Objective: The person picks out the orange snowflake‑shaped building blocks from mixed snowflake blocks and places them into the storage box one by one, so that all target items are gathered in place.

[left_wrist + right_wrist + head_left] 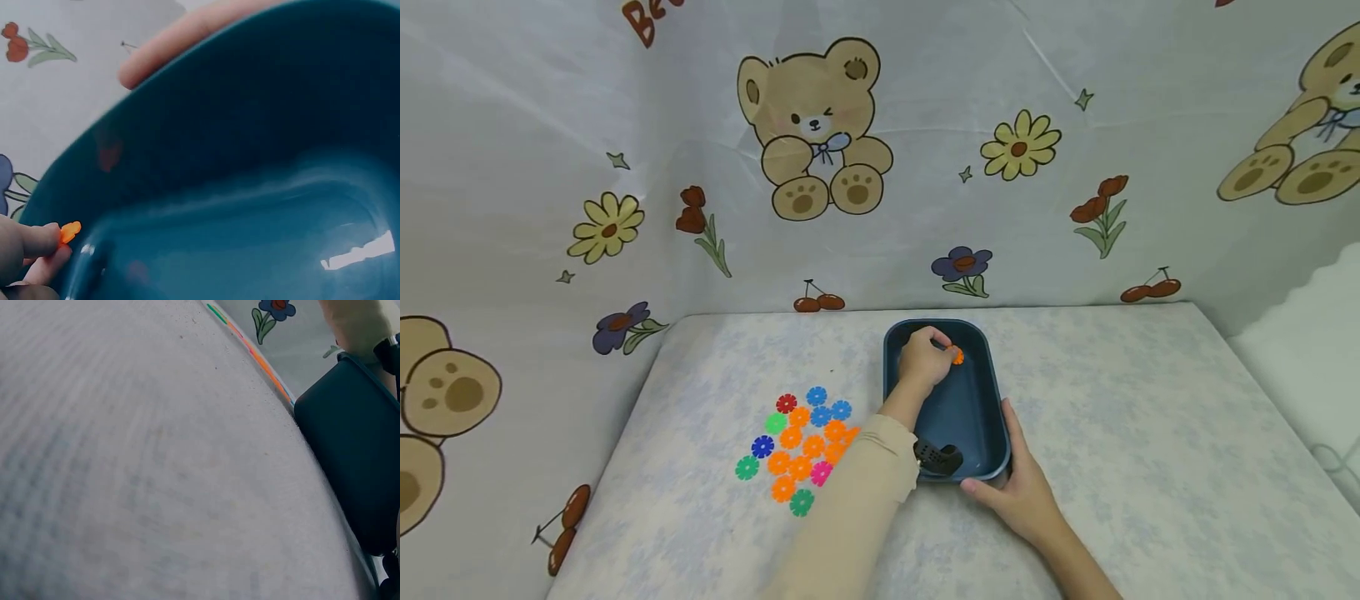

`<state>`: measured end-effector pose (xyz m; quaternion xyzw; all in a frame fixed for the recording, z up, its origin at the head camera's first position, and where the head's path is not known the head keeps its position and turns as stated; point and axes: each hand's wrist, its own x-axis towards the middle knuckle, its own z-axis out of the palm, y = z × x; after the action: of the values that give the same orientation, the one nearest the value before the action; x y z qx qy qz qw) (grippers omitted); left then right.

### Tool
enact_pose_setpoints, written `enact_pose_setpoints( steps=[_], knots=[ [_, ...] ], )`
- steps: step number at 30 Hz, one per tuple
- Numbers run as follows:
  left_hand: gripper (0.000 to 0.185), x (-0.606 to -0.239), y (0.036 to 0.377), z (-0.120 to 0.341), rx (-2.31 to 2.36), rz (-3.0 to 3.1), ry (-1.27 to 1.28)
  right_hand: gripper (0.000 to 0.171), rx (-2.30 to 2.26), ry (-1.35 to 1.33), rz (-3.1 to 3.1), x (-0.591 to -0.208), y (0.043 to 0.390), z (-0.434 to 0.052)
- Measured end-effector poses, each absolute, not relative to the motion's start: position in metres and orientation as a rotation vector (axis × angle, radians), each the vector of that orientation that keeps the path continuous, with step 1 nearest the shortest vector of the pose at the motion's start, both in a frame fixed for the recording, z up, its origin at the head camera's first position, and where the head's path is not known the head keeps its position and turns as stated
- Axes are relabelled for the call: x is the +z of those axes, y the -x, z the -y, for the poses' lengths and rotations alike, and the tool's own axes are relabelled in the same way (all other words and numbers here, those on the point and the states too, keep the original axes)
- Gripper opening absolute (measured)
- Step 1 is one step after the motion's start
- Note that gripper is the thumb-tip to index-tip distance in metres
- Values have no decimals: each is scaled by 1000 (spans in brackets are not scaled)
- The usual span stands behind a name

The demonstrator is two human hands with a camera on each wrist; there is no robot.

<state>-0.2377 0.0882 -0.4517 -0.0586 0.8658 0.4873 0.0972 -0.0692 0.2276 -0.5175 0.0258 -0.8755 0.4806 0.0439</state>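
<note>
My left hand (925,358) reaches over the far part of a dark blue plastic tub (958,421). Thumb and fingertips pinch a small orange notched disc (957,356). In the left wrist view the orange disc (70,232) pokes out from between the fingertips, close to the tub's inner wall. At the tub's near right corner my right hand (1026,492) rests against the outside, its fingers straight along the right wall and its thumb along the near side. One straight finger (181,44) shows beyond the rim in the left wrist view.
Left of the tub lies a loose group of flat notched discs (813,446) in orange, blue, green, red and pink, partly behind my left sleeve (857,500). A black device (938,458) sits at the left wrist. Behind the table (1150,433) hangs a bear-printed cloth (925,250).
</note>
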Motion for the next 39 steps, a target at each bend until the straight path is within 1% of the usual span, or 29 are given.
enact_pose_setpoints(
  steps=[6, 12, 21, 27, 33, 36, 39],
  knots=[
    [14, -467, 240, -91, 1339, -2668, 172, 127, 1457, -86, 2679, -518, 70, -225],
    [15, -474, 242, -95, 1157, -2820, 100, 127, 1453, -86, 2660, -518, 69, -225],
    [17, -478, 244, -103, 845, -2989, 47, 127, 1469, -93, 2648, -520, 69, -227],
    [18, -479, 243, -106, 772, -3009, 19, 127, 1454, -83, 2660, -520, 69, -227],
    [17, -463, 237, -100, 808, -2951, -84, 128, 1431, -68, 2691, -518, 69, -226],
    [19, -445, 229, -92, 842, -2902, -182, 127, 1432, -66, 2697, -517, 69, -226],
    [24, -419, 217, -78, 940, -2821, -327, 126, 1435, -56, 2706, -516, 70, -227]
  ],
)
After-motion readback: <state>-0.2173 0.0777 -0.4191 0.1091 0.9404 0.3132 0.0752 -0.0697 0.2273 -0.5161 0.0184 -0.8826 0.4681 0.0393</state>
